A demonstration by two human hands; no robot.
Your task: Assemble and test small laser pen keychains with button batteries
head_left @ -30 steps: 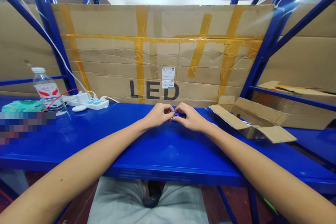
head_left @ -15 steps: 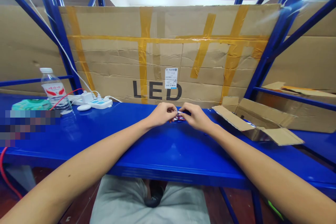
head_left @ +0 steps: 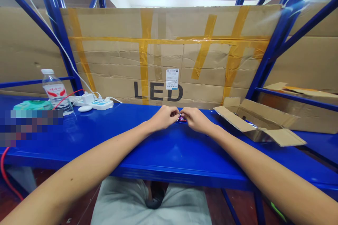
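Note:
Close together near the table's far edge, my left hand [head_left: 167, 116] and my right hand [head_left: 193, 116] meet over a few small shiny pieces [head_left: 182, 119], silvery with red or purple tints. Fingers of both hands are pinched at a tiny bright object between them, too small and too covered to name. The shiny pieces lie on the blue table [head_left: 169, 154] just below the fingertips. Thumbs and forefingers hide most of what is gripped.
An open cardboard box [head_left: 260, 121] stands to the right with small items inside. On the left are a water bottle [head_left: 56, 93], a green packet [head_left: 33, 107] and a white power strip [head_left: 100, 103]. A large carton [head_left: 169, 52] marked LED rises behind the table.
My fingers have drawn closer together over the shiny pieces, covering more of the small bright object. My right hand's fingers have closed in further.

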